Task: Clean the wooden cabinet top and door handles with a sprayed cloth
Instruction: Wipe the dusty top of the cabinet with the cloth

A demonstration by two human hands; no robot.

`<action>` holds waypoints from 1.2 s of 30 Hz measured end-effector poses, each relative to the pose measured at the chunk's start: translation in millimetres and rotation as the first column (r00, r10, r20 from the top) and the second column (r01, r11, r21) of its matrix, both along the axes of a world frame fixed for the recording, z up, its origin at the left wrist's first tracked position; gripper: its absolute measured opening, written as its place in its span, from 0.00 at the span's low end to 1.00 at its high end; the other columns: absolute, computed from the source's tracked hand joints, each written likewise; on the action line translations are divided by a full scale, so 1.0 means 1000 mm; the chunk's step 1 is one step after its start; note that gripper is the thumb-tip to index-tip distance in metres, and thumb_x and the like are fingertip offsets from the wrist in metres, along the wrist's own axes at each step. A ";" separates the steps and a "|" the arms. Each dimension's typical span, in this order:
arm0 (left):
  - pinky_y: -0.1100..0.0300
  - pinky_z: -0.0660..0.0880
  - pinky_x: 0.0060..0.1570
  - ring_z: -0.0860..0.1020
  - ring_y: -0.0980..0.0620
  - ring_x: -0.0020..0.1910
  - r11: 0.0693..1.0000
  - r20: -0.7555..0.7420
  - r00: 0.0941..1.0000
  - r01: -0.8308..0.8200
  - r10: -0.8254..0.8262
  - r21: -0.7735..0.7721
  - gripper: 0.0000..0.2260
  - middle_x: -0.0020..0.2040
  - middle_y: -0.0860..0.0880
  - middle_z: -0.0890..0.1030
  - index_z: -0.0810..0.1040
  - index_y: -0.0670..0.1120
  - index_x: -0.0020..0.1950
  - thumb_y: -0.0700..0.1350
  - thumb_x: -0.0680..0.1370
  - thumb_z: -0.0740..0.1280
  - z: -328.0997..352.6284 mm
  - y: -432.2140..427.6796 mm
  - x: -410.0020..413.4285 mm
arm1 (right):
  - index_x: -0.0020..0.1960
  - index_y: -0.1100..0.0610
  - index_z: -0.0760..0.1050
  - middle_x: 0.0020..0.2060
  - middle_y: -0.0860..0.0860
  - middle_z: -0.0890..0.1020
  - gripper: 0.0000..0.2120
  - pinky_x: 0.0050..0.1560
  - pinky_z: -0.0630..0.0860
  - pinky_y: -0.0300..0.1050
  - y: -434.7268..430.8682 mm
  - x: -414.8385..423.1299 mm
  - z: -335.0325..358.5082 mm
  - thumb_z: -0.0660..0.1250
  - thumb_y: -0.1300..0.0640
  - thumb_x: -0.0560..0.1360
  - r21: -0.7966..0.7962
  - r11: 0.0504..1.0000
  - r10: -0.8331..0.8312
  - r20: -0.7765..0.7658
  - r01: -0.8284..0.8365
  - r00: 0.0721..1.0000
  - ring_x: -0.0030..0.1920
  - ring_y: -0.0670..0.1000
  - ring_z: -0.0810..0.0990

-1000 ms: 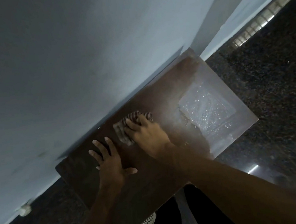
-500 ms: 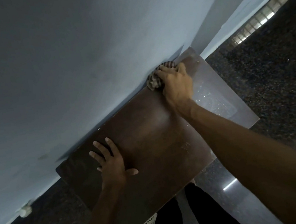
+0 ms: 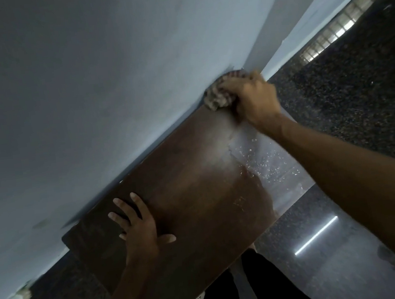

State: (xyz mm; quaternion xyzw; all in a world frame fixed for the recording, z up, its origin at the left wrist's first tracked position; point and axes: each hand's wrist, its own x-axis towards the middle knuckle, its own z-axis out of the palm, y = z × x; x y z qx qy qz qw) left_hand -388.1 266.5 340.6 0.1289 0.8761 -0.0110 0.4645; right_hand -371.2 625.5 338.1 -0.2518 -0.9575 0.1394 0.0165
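The pale wall [image 3: 83,89] is filling the far left, and the wooden cabinet top [image 3: 184,188] is lying against it, its long axis running from near left to far right. The left hand [image 3: 139,229] is resting flat on the near-left part, fingers spread straight, holding nothing. The right hand [image 3: 254,101] is pressing at the far-right corner, fingers curling round the bunched striped cloth [image 3: 217,95], which is touching the wall. Spray droplets [image 3: 266,163] are sitting just near-right of the cloth, so the right hand is looking likelier to be wiping them
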 end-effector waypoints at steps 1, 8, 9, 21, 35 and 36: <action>0.30 0.56 0.71 0.30 0.26 0.73 1.000 0.001 1.000 -0.003 0.003 0.004 0.65 0.73 0.35 0.22 0.27 0.43 0.77 0.55 0.67 0.79 0.000 0.000 0.000 | 0.65 0.47 0.79 0.58 0.54 0.82 0.27 0.50 0.77 0.55 0.014 0.000 0.004 0.66 0.68 0.70 -0.004 0.997 -0.079 0.040 0.079 0.996 0.59 0.63 0.75; 0.31 0.58 0.71 0.31 0.26 0.73 1.000 -0.001 1.000 0.007 -0.007 -0.012 0.64 0.74 0.34 0.23 0.28 0.42 0.78 0.56 0.67 0.78 0.000 0.000 0.001 | 0.64 0.48 0.79 0.57 0.50 0.83 0.25 0.48 0.75 0.50 0.009 -0.017 0.002 0.63 0.69 0.73 0.033 0.977 -0.213 0.048 0.211 0.976 0.60 0.61 0.73; 0.32 0.58 0.71 0.31 0.26 0.73 1.000 -0.005 1.000 0.007 -0.007 -0.020 0.64 0.74 0.34 0.24 0.28 0.42 0.78 0.55 0.68 0.78 -0.001 0.001 0.001 | 0.62 0.48 0.80 0.57 0.48 0.83 0.23 0.46 0.75 0.49 -0.003 -0.017 0.003 0.63 0.68 0.73 0.042 0.983 -0.180 0.033 0.178 0.983 0.59 0.61 0.73; 0.31 0.59 0.70 0.31 0.26 0.74 1.000 -0.023 1.000 0.020 -0.020 -0.024 0.64 0.73 0.34 0.23 0.28 0.43 0.78 0.55 0.67 0.79 -0.005 -0.003 0.001 | 0.61 0.49 0.82 0.61 0.45 0.82 0.20 0.34 0.74 0.43 -0.062 0.000 -0.006 0.71 0.64 0.72 -0.064 0.946 0.318 0.018 -0.317 0.948 0.49 0.58 0.76; 0.29 0.60 0.69 0.32 0.25 0.74 1.000 -0.040 0.999 0.003 -0.004 -0.005 0.65 0.75 0.34 0.25 0.29 0.43 0.79 0.55 0.66 0.79 -0.005 -0.003 0.002 | 0.60 0.49 0.80 0.59 0.44 0.82 0.19 0.42 0.76 0.48 -0.043 0.018 0.003 0.66 0.66 0.74 0.024 0.991 -0.134 0.024 0.133 0.991 0.56 0.59 0.75; 0.29 0.60 0.69 0.32 0.25 0.74 1.000 -0.036 0.999 -0.003 0.003 -0.008 0.65 0.75 0.34 0.25 0.29 0.43 0.79 0.55 0.66 0.80 -0.005 -0.002 0.002 | 0.59 0.49 0.81 0.59 0.46 0.82 0.17 0.42 0.78 0.49 -0.060 0.029 0.001 0.70 0.64 0.74 -0.012 0.997 -0.078 0.001 0.078 0.997 0.56 0.59 0.76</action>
